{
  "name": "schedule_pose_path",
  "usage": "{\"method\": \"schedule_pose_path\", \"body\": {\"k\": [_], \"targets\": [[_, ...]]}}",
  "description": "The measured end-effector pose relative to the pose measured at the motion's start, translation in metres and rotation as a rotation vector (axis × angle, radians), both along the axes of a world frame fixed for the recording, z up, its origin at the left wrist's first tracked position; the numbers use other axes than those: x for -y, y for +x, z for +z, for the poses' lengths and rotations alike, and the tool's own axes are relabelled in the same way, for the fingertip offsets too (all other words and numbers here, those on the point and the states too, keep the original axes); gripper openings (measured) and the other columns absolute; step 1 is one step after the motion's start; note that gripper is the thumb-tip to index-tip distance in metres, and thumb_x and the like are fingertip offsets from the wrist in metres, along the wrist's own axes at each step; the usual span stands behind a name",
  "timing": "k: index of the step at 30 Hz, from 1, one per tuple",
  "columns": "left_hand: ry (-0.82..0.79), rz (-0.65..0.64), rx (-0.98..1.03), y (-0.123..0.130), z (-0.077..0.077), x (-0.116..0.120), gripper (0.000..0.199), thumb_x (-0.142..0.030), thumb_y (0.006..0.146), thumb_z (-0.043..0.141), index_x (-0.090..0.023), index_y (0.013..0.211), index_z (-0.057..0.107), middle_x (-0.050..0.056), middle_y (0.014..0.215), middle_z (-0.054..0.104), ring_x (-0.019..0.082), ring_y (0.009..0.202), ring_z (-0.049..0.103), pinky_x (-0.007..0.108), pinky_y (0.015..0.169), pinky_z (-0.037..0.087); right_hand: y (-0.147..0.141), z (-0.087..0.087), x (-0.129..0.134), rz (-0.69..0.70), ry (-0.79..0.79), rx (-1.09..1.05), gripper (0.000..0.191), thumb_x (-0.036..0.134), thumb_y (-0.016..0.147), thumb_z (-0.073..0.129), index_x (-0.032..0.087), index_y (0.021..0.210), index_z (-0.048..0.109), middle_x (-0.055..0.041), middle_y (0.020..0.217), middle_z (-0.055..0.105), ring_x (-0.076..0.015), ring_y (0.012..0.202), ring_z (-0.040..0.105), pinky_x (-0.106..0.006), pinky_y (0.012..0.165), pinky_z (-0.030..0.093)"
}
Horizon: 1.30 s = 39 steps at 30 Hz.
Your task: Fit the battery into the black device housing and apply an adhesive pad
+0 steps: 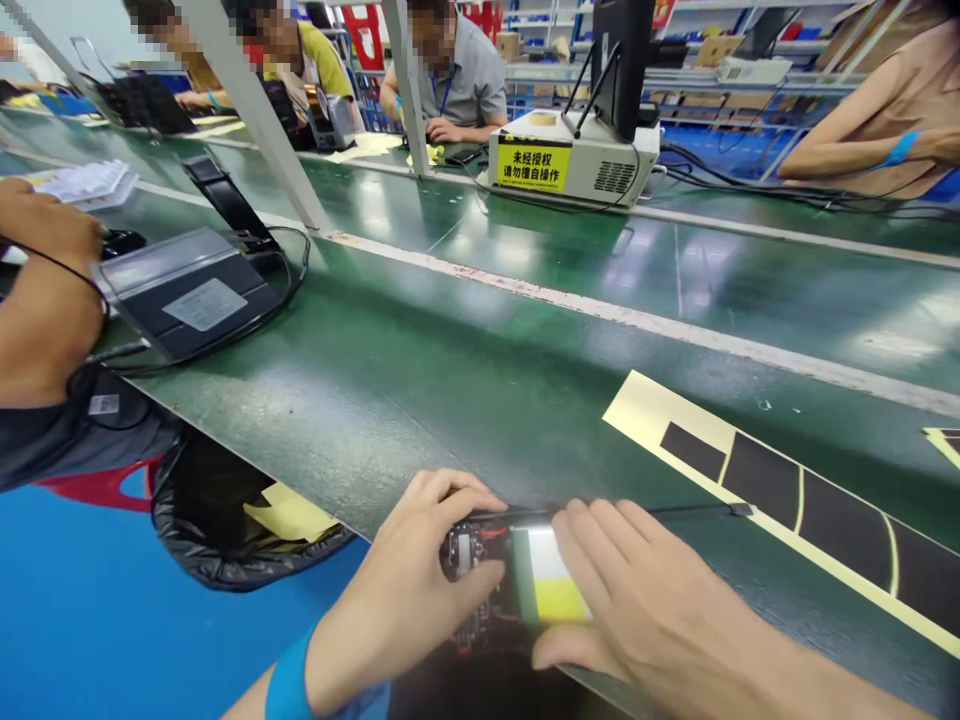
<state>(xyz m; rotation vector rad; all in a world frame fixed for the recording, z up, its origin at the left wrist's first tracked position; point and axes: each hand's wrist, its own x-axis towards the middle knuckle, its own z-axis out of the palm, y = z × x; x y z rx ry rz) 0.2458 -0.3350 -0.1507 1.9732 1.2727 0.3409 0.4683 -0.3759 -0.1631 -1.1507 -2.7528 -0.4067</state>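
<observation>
A dark device [499,600] with exposed electronics, red wires and a green, white and yellow block lies at the table's near edge. My left hand [420,580], with a blue band at the wrist, grips its left end, thumb on top and fingers round the far side. Across the right part of the block lies my right hand [637,590], fingers together and pressed on it, thumb at the near side. A thin black cable [694,509] runs right from the device to a small dark tip lying on a pale yellow sheet [637,405] with black adhesive pieces.
An open bin with a black bag [217,560] stands below the table edge at left. Beyond it are a black-grey device [199,300] with cables and a person's arm [45,290]. A white box [574,160] with a monitor stands across the table [450,370]; several people sit around.
</observation>
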Motion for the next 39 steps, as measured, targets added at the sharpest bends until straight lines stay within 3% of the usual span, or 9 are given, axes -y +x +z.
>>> {"method": "schedule_pose_path", "body": {"k": [6,9,13,18,21,24,29,33,39], "targets": [[-0.043,-0.037,0.053,0.001,-0.001,0.005,0.033,-0.018,0.083,0.061,-0.034,0.112,0.06,-0.001,0.12,0.058,0.021,0.114,0.049,0.046,0.102,0.045,-0.004,0.024,-0.008,0.015,-0.056,-0.03,0.065,0.084,0.067,0.055,0.019,0.071,0.054,-0.0014,0.067,0.043,-0.019,0.059,0.04,-0.034,0.049,0.035],[-0.007,-0.049,0.064,0.001,0.0,0.007,0.036,-0.021,0.086,0.061,-0.033,0.119,0.059,0.001,0.121,0.058,0.023,0.114,0.05,0.049,0.101,0.045,-0.004,0.039,-0.012,0.031,-0.07,-0.053,0.06,0.075,0.059,0.073,0.02,0.071,0.053,-0.0007,0.067,0.043,-0.0183,0.059,0.04,-0.033,0.047,0.035],[0.028,-0.05,0.063,-0.001,-0.003,0.008,0.034,-0.026,0.087,0.062,-0.034,0.12,0.06,0.002,0.121,0.06,0.025,0.114,0.05,0.05,0.099,0.047,0.0,0.05,-0.015,0.023,-0.114,-0.119,0.053,0.067,0.064,0.075,0.02,0.075,0.053,-0.0014,0.07,0.046,-0.0185,0.059,0.043,-0.033,0.045,0.038],[-0.07,-0.107,0.186,-0.011,-0.001,0.009,0.04,-0.034,0.093,0.054,-0.039,0.133,0.052,0.003,0.134,0.053,0.022,0.128,0.046,0.048,0.11,0.041,0.008,0.036,-0.009,-0.042,-0.231,-0.339,0.048,0.06,0.077,0.069,0.017,0.094,0.058,-0.0059,0.083,0.056,-0.0188,0.067,0.053,-0.033,0.051,0.047],[-0.108,-0.11,0.266,-0.015,0.001,0.011,0.05,-0.042,0.083,0.068,-0.041,0.131,0.054,0.002,0.135,0.052,0.022,0.126,0.05,0.043,0.108,0.045,0.01,0.023,-0.004,-0.07,-0.28,-0.469,0.049,0.06,0.079,0.068,0.018,0.103,0.058,-0.0059,0.088,0.059,-0.0179,0.072,0.056,-0.031,0.055,0.049],[0.083,-0.087,0.226,-0.017,0.001,0.016,0.057,-0.049,0.068,0.08,-0.036,0.121,0.063,0.003,0.124,0.057,0.022,0.115,0.056,0.038,0.1,0.05,0.008,0.014,-0.001,-0.085,-0.293,-0.531,0.052,0.06,0.076,0.07,0.018,0.103,0.057,-0.0055,0.088,0.059,-0.0182,0.074,0.057,-0.032,0.057,0.049],[0.49,-0.153,-0.03,-0.025,-0.002,0.025,0.058,-0.056,0.075,0.071,-0.033,0.126,0.057,0.004,0.105,0.06,0.02,0.093,0.055,0.038,0.078,0.052,0.007,0.008,0.0,-0.062,-0.281,-0.544,0.053,0.06,0.077,0.07,0.016,0.104,0.057,-0.006,0.086,0.059,-0.0187,0.072,0.056,-0.032,0.056,0.048],[0.526,-0.17,-0.124,-0.03,-0.003,0.028,0.055,-0.054,0.08,0.067,-0.03,0.128,0.054,0.004,0.097,0.059,0.018,0.081,0.056,0.032,0.064,0.05,0.006,0.008,0.0,-0.019,-0.234,-0.542,0.054,0.057,0.077,0.071,0.013,0.106,0.059,-0.0082,0.086,0.061,-0.0199,0.072,0.056,-0.034,0.057,0.048],[0.422,-0.143,-0.077,-0.028,0.0,0.031,0.056,-0.031,0.073,0.073,-0.027,0.126,0.054,0.003,0.101,0.062,0.018,0.085,0.061,0.031,0.066,0.052,0.0,0.014,-0.002,0.056,-0.129,-0.54,0.055,0.056,0.079,0.07,0.009,0.107,0.06,-0.0105,0.084,0.063,-0.0207,0.07,0.055,-0.035,0.057,0.048]]}}
